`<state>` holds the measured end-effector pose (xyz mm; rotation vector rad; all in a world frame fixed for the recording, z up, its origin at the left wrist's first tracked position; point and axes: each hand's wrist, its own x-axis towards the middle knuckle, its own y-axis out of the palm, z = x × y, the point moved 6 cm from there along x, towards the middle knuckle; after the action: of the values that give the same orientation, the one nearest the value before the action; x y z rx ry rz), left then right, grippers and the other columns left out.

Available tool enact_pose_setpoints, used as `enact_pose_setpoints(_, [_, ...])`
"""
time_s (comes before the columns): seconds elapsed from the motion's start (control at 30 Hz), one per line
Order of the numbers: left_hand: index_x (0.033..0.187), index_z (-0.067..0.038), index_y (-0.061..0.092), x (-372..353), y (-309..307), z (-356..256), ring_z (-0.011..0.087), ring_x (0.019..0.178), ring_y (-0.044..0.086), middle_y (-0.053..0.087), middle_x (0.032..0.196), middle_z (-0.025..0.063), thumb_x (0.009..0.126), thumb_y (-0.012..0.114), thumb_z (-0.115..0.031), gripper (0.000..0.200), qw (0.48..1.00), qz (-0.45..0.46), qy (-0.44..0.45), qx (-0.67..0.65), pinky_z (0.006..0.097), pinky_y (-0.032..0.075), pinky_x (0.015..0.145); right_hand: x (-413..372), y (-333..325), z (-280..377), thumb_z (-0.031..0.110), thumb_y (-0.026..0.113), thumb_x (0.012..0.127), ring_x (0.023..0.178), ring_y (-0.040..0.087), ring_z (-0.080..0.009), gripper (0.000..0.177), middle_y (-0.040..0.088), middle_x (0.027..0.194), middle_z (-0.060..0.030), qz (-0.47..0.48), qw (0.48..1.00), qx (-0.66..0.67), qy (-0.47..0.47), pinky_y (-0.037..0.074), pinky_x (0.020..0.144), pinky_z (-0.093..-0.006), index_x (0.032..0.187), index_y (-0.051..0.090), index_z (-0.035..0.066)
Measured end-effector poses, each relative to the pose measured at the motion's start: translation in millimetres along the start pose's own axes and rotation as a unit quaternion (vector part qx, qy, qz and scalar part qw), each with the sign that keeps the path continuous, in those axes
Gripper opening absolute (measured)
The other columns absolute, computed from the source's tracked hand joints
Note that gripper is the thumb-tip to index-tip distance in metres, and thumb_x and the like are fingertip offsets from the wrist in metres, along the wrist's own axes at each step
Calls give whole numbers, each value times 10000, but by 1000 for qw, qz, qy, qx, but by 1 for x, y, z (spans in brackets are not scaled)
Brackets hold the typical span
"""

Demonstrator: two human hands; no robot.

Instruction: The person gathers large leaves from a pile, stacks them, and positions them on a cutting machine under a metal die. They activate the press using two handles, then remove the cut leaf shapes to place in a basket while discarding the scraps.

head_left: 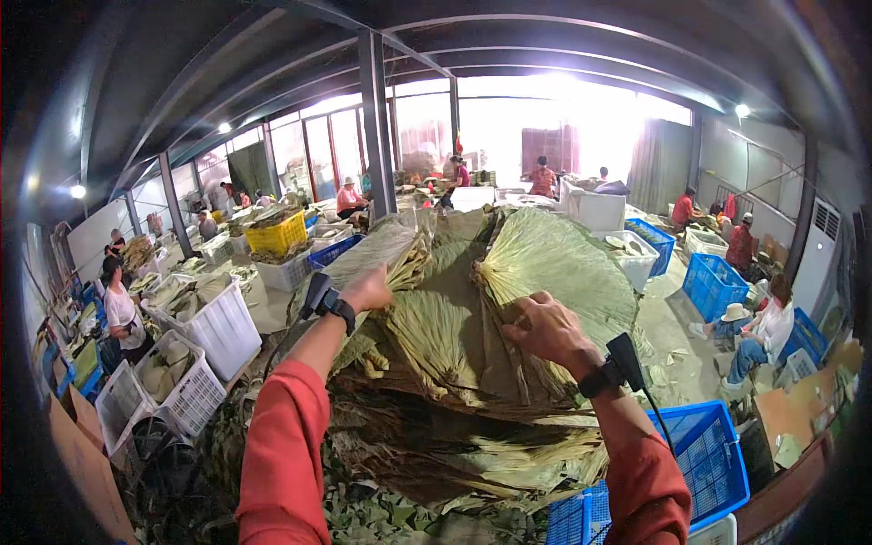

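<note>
A tall stack of large dried lotus leaves (436, 336), folded into fan shapes, rises in front of me. My left hand (368, 291) is closed on a folded leaf (363, 250) at the stack's left side; its fingertips are partly hidden. My right hand (549, 329) rests over a wide, paler green leaf (563, 263) on the right. Its fingers are half curled, with a gap between thumb and forefinger. Pleated leaf bases gather between the two hands. Both wrists wear dark straps with a small black device.
Blue crates (699, 463) stand low at the right. White crates of leaves (213, 318) and a yellow crate (277, 234) stand to the left. A grey post (377, 127) rises behind the stack. Several people sit or stand around the hall, including one in white (772, 327) at right.
</note>
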<state>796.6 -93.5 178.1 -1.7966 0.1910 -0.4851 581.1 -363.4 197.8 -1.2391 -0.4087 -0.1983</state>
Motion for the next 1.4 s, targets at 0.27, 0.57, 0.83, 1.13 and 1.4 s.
enact_pose_setpoints(0.27, [992, 45, 545, -9, -13, -29, 384, 938, 580, 594, 970, 267, 680, 595, -139, 366, 996, -37, 17, 85, 427, 476, 798, 1, 8, -6, 375, 618, 772, 999, 543, -351, 429, 540, 1100, -183, -4, 1000, 11, -9, 453, 841, -406, 1080, 576, 79])
enact_pose_setpoints(0.57, [1173, 98, 405, 5, -12, -39, 365, 861, 616, 617, 919, 249, 655, 636, -213, 647, 992, -34, 0, 124, 436, 504, 739, -2, 7, -3, 366, 609, 777, 981, 554, -352, 442, 542, 1110, -182, 0, 1000, -8, -24, 462, 831, -397, 1089, 560, 56])
enact_pose_setpoints(0.83, [1196, 107, 391, 20, 12, -35, 365, 729, 637, 632, 755, 231, 685, 622, -98, 597, 971, -150, 18, 183, 442, 512, 652, -3, 8, -3, 378, 594, 792, 1035, 532, -333, 451, 535, 1132, -170, 12, 1000, -29, 5, 450, 865, -394, 1107, 554, 58])
enact_pose_setpoints(1.13, [937, 61, 573, 3, -26, -11, 410, 759, 611, 616, 788, 262, 670, 591, -151, 341, 981, -193, 11, 29, 488, 483, 689, -7, 7, 0, 416, 591, 792, 1016, 540, -337, 450, 541, 1110, -171, 18, 1000, -21, -1, 448, 863, -408, 1101, 561, 91])
enact_pose_setpoints(1.4, [947, -25, 624, -33, -126, 140, 293, 726, 632, 644, 787, 178, 706, 615, -190, 292, 902, -377, -53, -202, 385, 473, 663, -6, 2, 5, 448, 595, 767, 976, 564, -328, 448, 570, 1044, -157, 17, 1000, -23, 1, 469, 826, -396, 1081, 591, 129])
